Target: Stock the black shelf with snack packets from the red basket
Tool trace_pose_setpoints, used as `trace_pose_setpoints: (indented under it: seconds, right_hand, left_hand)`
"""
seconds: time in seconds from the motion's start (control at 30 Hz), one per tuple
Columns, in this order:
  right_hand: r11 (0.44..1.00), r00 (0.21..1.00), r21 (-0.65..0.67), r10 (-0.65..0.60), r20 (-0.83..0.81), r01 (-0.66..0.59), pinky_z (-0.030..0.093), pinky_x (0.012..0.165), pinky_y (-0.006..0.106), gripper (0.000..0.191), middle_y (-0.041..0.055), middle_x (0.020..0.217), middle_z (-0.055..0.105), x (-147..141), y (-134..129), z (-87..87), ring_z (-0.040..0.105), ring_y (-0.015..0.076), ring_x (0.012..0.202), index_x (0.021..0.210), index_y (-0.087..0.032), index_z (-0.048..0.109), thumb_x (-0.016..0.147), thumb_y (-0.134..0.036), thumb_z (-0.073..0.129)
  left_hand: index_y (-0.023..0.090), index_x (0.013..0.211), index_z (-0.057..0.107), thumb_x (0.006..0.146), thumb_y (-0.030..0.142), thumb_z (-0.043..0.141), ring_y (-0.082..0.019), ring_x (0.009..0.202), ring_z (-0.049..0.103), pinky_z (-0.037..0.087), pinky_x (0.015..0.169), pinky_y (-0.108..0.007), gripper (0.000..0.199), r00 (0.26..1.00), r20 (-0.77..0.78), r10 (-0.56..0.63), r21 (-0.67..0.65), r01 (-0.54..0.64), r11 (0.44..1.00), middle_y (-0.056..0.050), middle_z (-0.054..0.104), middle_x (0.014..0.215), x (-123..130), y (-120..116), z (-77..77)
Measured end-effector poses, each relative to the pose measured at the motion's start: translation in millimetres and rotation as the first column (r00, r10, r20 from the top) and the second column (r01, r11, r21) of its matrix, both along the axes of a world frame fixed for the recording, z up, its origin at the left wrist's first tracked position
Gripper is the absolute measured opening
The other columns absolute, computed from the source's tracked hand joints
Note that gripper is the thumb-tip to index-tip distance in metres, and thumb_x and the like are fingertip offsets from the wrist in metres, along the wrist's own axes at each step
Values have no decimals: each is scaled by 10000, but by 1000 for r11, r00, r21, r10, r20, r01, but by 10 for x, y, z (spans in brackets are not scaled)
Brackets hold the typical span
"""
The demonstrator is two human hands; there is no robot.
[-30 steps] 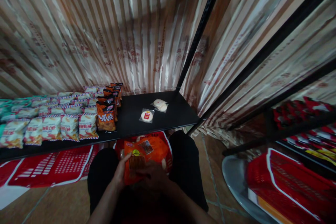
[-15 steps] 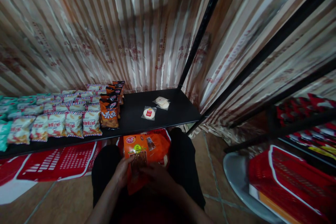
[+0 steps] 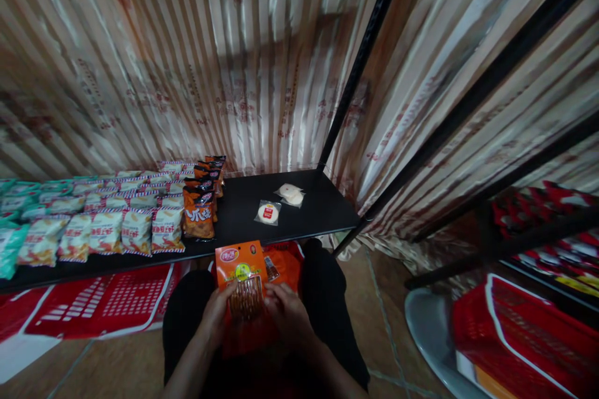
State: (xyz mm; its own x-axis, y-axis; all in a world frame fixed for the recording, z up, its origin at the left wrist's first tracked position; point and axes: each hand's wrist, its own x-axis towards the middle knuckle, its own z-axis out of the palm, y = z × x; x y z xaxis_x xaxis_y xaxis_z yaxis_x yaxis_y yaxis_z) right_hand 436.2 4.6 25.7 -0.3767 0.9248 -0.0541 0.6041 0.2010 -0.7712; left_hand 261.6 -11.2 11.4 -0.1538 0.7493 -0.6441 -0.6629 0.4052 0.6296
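Between my knees I hold an upright orange snack packet (image 3: 240,254) with a clear window showing brown sticks. My left hand (image 3: 216,315) grips its left edge, thumb on the front. The curled fingers of my right hand (image 3: 284,308) close on its right edge. Behind it lie more orange packets (image 3: 286,257) in a red basket, partly hidden. On the black shelf (image 3: 238,206) ahead, a round white cracker (image 3: 268,212) in clear wrap lies in front of a small overlapping group of similar crackers (image 3: 291,194).
Rows of white snack bags (image 3: 167,229) and brown-orange bags (image 3: 199,215) fill the shelf's left part. Below them is a red basket (image 3: 107,296). Another red basket (image 3: 519,324) stands on a grey stool (image 3: 428,330) at right. Black shelf posts (image 3: 355,75) rise before a striped curtain.
The orange packet has been raised and stands more upright, apart from those behind it. My right hand has moved from its front to its right edge. The view has tilted slightly up.
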Motion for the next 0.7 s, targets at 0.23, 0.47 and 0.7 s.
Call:
trace_pose_setpoints:
  seconds: [0.23,0.47,0.7]
  right_hand:
    - [963,955,-247,-167,-244,106,489,821,351,455,107,1055,652,0,73,-68,621,254,943,1167,-178,554,772,-398,503]
    - [962,912,-247,-198,-360,112,494,801,359,444,87,912,690,-4,6,-16,638,262,863,972,-168,621,761,-537,491]
    - [964,877,-232,-220,-426,129,473,850,376,489,86,985,676,51,16,2,611,263,936,1042,-170,605,765,-558,496]
  left_hand:
    - [103,1031,585,726,258,631,-253,716,685,537,649,-352,345,999,31,-11,-19,12,1000,-114,711,788,66,32,109]
    - [129,1103,551,718,313,658,-255,674,683,532,560,-341,440,997,-44,-56,-1,56,998,-117,711,812,184,33,140]
    - [132,1023,564,730,245,647,-220,698,683,542,657,-337,326,998,-37,-59,38,60,997,-96,705,801,248,19,241]
